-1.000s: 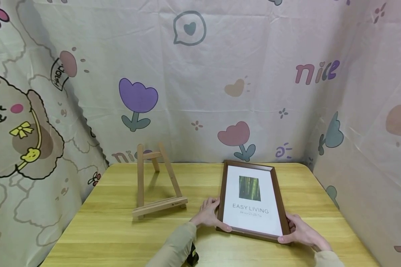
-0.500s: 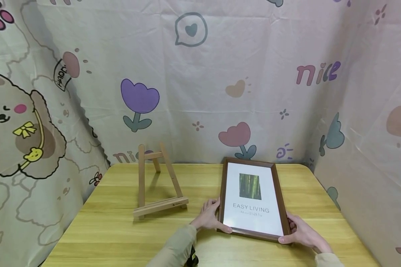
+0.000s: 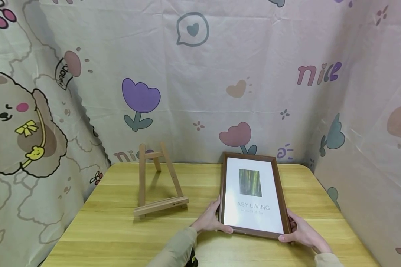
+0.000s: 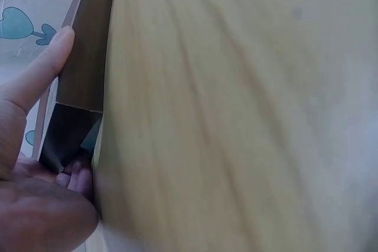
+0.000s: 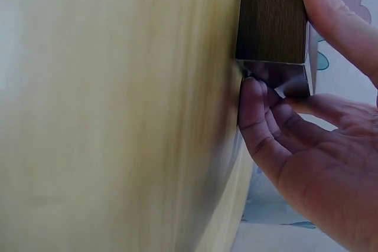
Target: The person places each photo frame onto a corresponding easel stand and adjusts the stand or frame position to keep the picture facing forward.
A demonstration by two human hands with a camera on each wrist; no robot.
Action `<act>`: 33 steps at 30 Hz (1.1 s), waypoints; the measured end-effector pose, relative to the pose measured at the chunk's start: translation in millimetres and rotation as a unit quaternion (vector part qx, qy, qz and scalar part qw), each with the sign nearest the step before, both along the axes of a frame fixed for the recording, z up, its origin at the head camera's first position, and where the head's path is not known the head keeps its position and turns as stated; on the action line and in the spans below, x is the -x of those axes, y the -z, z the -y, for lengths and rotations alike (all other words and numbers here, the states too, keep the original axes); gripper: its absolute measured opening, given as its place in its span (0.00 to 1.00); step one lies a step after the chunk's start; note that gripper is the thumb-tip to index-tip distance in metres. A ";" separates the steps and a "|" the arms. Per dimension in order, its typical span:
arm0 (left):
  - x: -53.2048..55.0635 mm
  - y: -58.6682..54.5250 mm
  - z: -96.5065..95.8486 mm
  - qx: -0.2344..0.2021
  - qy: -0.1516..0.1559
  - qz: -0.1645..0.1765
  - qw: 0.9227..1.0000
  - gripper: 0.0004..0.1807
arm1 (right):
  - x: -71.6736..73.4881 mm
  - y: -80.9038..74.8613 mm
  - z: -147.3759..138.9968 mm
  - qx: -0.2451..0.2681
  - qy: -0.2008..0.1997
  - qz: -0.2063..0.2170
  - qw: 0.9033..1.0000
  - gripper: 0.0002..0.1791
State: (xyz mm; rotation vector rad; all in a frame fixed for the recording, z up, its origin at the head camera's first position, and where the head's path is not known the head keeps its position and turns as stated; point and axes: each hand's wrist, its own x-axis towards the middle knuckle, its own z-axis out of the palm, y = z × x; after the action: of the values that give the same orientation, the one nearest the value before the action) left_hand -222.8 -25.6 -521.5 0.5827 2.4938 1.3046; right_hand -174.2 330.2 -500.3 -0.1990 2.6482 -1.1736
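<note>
A brown picture frame (image 3: pixel 254 218) with a white insert, a small forest picture and printed lettering is tilted up over the right half of the table, its far end raised. My left hand (image 3: pixel 209 220) grips its near left corner, thumb on the front border. At the near right corner, my right hand (image 3: pixel 304 230) holds it the same way. Both wrist views show curled fingers tucked under the frame's side: the left fingers (image 4: pixel 82 178) and the right fingers (image 5: pixel 257 110). The frame's back is hidden.
A small wooden easel (image 3: pixel 162 205) stands on the left half of the wooden table (image 3: pixel 113 230), its ledge facing me. Behind the table hangs a patterned cloth (image 3: pixel 200 74), with more cloth along both sides.
The picture frame's far end has risen, tilting it more upright, and its near edge has lifted slightly. Both hands keep their grip on the corners. The easel stays put.
</note>
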 end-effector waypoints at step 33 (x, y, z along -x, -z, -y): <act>3.2 4.8 -4.2 -0.067 0.027 -0.044 0.996 0.75 | -1.6 -0.5 5.9 0.033 0.051 0.013 0.998 0.69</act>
State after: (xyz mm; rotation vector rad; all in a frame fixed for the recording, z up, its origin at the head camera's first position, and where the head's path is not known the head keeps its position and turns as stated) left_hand -226.0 -21.4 -526.3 0.7493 2.4542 1.4648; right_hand -172.6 324.3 -499.7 -0.0595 2.6260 -1.2883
